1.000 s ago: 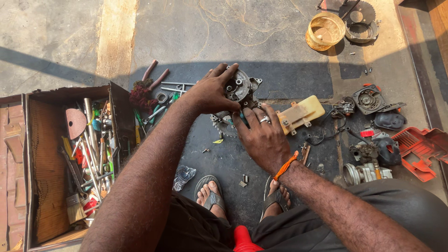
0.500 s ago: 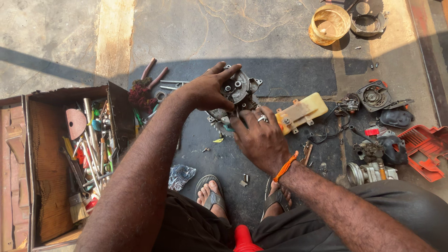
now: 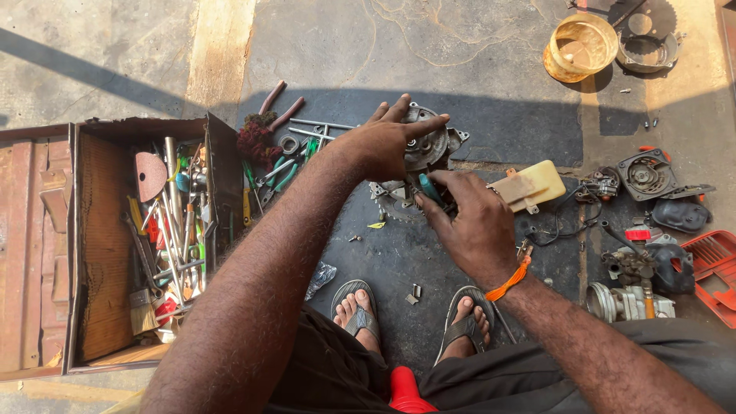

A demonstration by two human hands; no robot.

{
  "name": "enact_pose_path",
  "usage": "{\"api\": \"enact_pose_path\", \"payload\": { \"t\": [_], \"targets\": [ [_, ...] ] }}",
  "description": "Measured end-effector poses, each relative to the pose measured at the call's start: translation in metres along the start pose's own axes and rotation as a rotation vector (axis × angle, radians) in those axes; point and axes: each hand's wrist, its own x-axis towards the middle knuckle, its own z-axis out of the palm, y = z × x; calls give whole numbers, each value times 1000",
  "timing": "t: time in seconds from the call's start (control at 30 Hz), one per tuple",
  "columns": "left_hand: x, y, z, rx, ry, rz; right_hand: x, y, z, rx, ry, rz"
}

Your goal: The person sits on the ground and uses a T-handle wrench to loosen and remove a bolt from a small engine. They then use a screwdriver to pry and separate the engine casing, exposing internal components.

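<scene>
1. Left hand (image 3: 387, 142) has its grip clasped over the top of the round grey metal engine part (image 3: 423, 153), fingers spread across it.
2. Right hand (image 3: 474, 222) is clenched on a teal-handled tool (image 3: 429, 188), pressed against the engine part's lower side.
3. That part sits on the dark mat (image 3: 506, 123) on the floor, just ahead of the sandalled feet.
4. Off left, an open rusty metal toolbox (image 3: 100, 245) is packed with tools; a cream plastic tank (image 3: 533, 184) lies just right.
</scene>
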Motion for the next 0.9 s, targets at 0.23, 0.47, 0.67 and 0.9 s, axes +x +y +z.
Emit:
{"api": "enact_pose_path", "payload": {
  "t": [0.23, 0.47, 0.67, 0.9],
  "targets": [
    [-10, -2, -2, 22, 54, 25, -7, -6, 6, 193, -70, 151],
    [-30, 4, -6, 92, 76, -38, -13, -6, 5, 207, -90, 157],
    [-38, 6, -7, 126, 156, 4, -23, -6, 1, 173, -93, 183],
    [-40, 8, 0, 127, 201, -9, -30, 13, -6, 54, -105, 201]
  ]
}}
